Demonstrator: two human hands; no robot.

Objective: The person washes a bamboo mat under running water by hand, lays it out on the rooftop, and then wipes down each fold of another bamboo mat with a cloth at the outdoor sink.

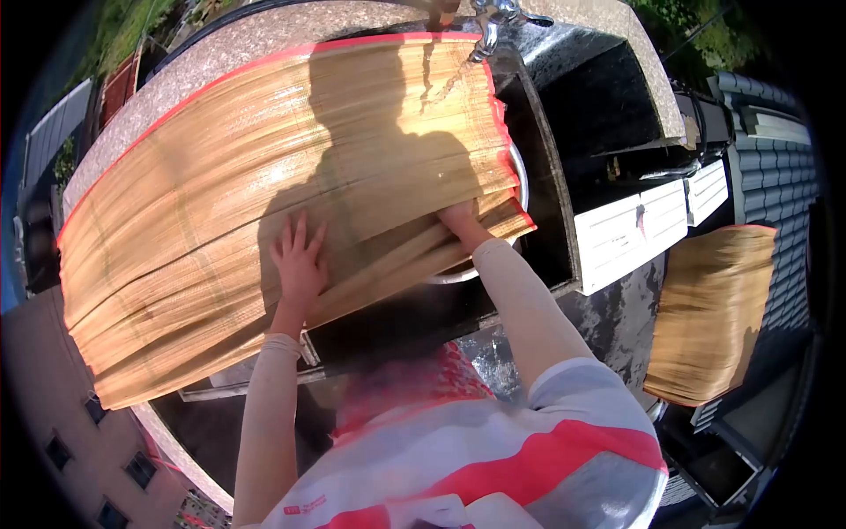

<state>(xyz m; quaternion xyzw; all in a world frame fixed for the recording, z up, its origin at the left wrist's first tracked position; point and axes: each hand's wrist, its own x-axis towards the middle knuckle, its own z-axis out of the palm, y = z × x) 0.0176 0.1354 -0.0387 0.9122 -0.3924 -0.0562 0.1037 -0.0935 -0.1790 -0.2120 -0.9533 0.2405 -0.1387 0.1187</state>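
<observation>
A wide woven straw mat (211,194) with red edging is spread over a dark stone sink, wet and shiny in places. My left hand (300,264) lies on its near part, fingers spread and holding nothing. Toward the mat's right end, my right hand (458,216) grips a gathered fold; the fingertips are hidden in the fold. Beneath that end, the rim of a metal basin (454,276) shows. My shadow falls across the middle of the mat.
A chrome faucet (495,22) stands at the sink's back edge, above the mat. Black compartments (599,97) of the sink lie to the right. Another straw mat (712,309) hangs or lies farther right, beside grey roof tiles (775,167). A speckled stone ledge (211,75) runs behind.
</observation>
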